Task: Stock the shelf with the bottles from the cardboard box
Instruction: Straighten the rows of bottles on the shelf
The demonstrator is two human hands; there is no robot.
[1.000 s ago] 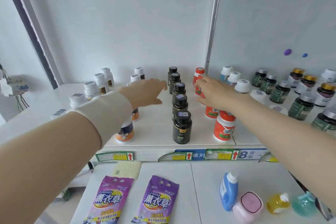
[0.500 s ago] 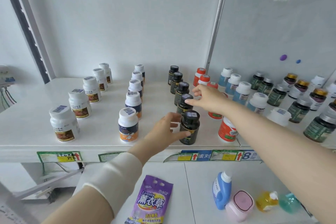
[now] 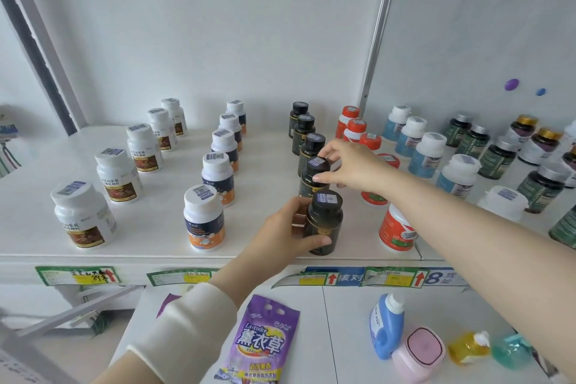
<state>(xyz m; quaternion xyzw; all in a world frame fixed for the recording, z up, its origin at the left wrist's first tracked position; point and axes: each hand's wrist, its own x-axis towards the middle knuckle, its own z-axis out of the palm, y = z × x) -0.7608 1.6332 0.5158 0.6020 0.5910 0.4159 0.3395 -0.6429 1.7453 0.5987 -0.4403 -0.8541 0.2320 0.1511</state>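
While the rows stand in order from left to right on the white shelf (image 3: 149,221), the work sits at the dark column in the middle. At far left, squat white plastic bottles (image 3: 81,215) with brown labels run back in a line; next, white bottles with orange and navy labels (image 3: 204,221). All carry barcode stickers on flat caps.

The left hand (image 3: 288,229) is wrapped around the front black bottle (image 3: 324,223), thumb across its lower face and fingers behind, a closed grip at the very lip of the shelf. The right hand (image 3: 349,167) pinches the cap of the second black bottle (image 3: 314,178) between fingertips and thumb.

Risk, as judged: the black bottles are glossy, smooth-sided cylinders set almost touching, so a nudge to one may topple its neighbours back along the column. The front bottle stands close enough to the edge that a slip could drop it onto the lower shelf. The right forearm crosses just above the red bottles (image 3: 397,229), which it could brush on withdrawal.

Further right stand blue-labelled white bottles (image 3: 425,154) and dark green ones with metallic caps (image 3: 544,185). The cardboard box is not in view.
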